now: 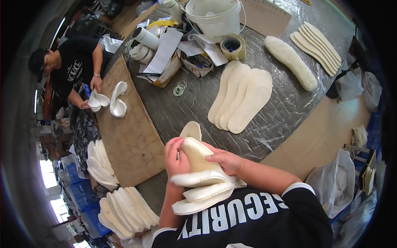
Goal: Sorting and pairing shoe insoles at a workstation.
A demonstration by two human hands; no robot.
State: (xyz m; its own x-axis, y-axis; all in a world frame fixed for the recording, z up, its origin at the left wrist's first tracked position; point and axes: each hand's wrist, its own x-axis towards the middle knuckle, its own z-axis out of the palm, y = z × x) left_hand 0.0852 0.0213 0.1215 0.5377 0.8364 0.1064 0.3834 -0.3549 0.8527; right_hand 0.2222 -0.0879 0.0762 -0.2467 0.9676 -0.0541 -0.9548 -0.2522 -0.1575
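Close to my chest, both hands grip a cream fleece insole by its edges. My left hand is closed on its left side, the thumb bent in over the surface. On the right edge, my right hand pinches it with the thumb on top. Another insole tip sticks out beyond it. Several thick, fluffy insoles hang folded below my hands, against my black shirt. How these lower ones join the held piece is hidden.
Fanned insoles lie ahead on the dark table, with a fluffy insole and another fan farther right. A white bucket, tape roll and cluttered box stand behind. A co-worker handles white pieces beside a wooden board. Stacked insoles sit lower left.
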